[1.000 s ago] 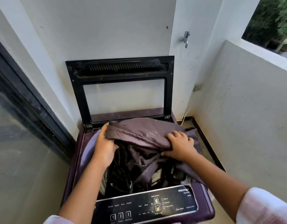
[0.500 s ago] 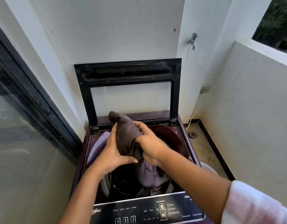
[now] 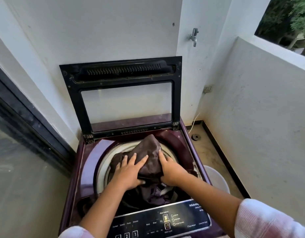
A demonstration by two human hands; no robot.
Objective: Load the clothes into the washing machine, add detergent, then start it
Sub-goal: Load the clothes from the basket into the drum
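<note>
A maroon top-loading washing machine (image 3: 83, 169) stands in front of me with its black glass lid (image 3: 121, 97) propped upright against the wall. A dark brown garment (image 3: 149, 150) bulges out of the drum opening (image 3: 105, 162), above other dark clothes (image 3: 151, 194). My left hand (image 3: 129, 172) lies flat on the garment's left side with fingers spread. My right hand (image 3: 170, 170) grips the garment's right side, thumb hooked under its lower edge. The black control panel (image 3: 162, 220) runs along the machine's near edge.
A glass sliding door (image 3: 19, 169) closes off the left. White walls stand behind and to the right, with a tap (image 3: 193, 36) and a socket (image 3: 208, 89). A white tub (image 3: 217, 179) sits on the floor right of the machine, near a floor drain (image 3: 196, 137).
The garment was spread wide over the opening, then gathered into a bundle held upright. Now both hands have lowered with it and rest on it at the drum opening.
</note>
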